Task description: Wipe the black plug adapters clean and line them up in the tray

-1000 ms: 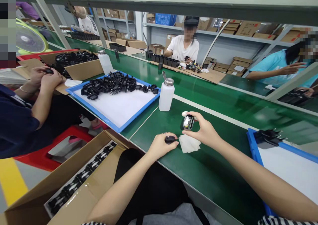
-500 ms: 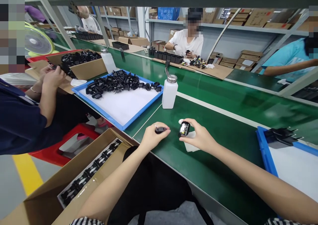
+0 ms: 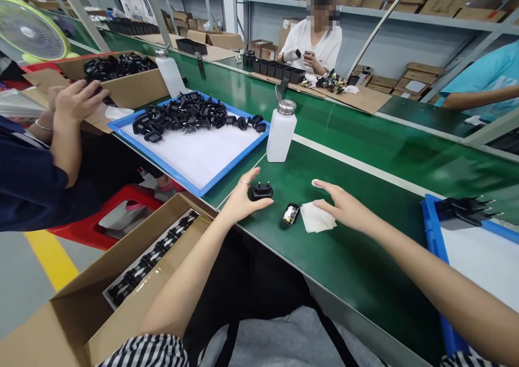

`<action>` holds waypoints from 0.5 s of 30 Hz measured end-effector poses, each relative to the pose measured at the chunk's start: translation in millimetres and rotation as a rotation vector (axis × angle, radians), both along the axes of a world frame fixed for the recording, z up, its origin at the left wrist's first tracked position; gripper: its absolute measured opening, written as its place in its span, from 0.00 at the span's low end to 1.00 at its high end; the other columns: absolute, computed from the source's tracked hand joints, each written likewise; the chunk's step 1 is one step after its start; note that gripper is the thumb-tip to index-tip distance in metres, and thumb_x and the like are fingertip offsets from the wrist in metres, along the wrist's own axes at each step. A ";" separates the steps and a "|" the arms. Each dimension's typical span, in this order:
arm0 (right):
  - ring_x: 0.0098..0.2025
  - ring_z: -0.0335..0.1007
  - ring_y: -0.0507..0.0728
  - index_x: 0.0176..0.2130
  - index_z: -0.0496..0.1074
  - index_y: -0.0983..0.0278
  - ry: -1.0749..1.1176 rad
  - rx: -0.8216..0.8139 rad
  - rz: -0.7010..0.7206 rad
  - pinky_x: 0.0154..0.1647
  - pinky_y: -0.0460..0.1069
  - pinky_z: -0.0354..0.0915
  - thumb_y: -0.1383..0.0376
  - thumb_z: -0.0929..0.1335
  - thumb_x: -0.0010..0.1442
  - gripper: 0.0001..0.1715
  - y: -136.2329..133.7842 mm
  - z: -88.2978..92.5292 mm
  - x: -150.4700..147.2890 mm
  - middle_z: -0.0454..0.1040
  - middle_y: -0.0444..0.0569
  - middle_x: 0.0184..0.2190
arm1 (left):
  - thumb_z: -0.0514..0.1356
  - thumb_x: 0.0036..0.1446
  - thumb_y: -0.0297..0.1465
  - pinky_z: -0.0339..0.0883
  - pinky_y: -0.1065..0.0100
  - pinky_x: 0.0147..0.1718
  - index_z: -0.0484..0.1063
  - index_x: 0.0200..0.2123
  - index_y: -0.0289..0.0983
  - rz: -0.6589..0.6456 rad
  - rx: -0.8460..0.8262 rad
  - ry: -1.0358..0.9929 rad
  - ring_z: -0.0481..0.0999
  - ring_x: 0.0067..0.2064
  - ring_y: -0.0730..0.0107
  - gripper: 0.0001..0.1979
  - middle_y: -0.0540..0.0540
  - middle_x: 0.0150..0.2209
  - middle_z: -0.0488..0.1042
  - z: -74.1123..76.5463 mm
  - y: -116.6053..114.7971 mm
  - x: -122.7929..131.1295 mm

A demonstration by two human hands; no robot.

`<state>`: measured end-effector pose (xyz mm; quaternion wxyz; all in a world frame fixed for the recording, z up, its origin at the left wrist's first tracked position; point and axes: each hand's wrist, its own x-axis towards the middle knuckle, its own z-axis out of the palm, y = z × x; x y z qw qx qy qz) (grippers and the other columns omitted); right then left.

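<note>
The black plug [image 3: 262, 191] sits on the green counter [image 3: 357, 269], my left grip [image 3: 243, 200] lying flat and open against it, holding nothing. Just right of it lies an open casing [image 3: 291, 214], beside white wipes [image 3: 318, 217]. My right grip [image 3: 344, 207] spreads wide and empty, nearest the wipes.

No words, brands or numbers can be read. The small black casing [image 3: 291, 214] lying on the counter [image 3: 357, 264] just left of the right hand's fingers [image 3: 324, 192] shows a pale label with tiny dark marks, too small to make out. A cardboard box [image 3: 416, 86] on the far shelf, well beyond the fingers, carries a white label, too blurred to read.
</note>
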<state>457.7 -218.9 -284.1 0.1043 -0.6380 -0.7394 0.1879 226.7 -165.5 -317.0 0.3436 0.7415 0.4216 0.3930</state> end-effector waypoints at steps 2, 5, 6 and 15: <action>0.49 0.55 0.60 0.47 0.57 0.64 -0.066 -0.123 0.027 0.43 0.53 0.57 0.58 0.61 0.48 0.26 7.7 0.1 13.3 0.62 0.54 0.46 | 0.58 0.41 0.33 0.60 0.67 0.40 0.62 0.38 0.37 0.211 0.142 -0.054 0.64 0.43 0.68 0.17 0.47 0.38 0.66 1.2 -20.7 -1.8; 0.37 0.64 0.59 0.33 0.64 0.63 -0.198 -0.296 0.068 0.32 0.49 0.60 0.61 0.64 0.44 0.14 16.1 -0.9 17.3 0.68 0.50 0.34 | 0.57 0.43 0.33 0.62 0.69 0.34 0.64 0.32 0.37 0.248 0.196 0.035 0.67 0.35 0.71 0.11 0.49 0.32 0.68 -4.2 -55.9 11.1; 0.33 0.65 0.57 0.27 0.63 0.63 -0.222 -0.311 0.069 0.28 0.48 0.60 0.62 0.64 0.44 0.08 17.6 -0.3 14.2 0.68 0.48 0.30 | 0.57 0.42 0.34 0.63 0.69 0.33 0.65 0.32 0.37 0.214 0.187 0.101 0.67 0.34 0.71 0.12 0.49 0.31 0.69 -7.8 -65.1 18.5; 0.36 0.66 0.57 0.40 0.56 0.65 0.058 0.282 0.083 0.33 0.53 0.61 0.70 0.56 0.48 0.16 -9.1 -12.1 -45.3 0.69 0.53 0.35 | 0.58 0.41 0.36 0.62 0.68 0.29 0.69 0.29 0.36 0.377 0.166 0.351 0.67 0.31 0.67 0.11 0.47 0.28 0.72 -25.7 -71.7 56.1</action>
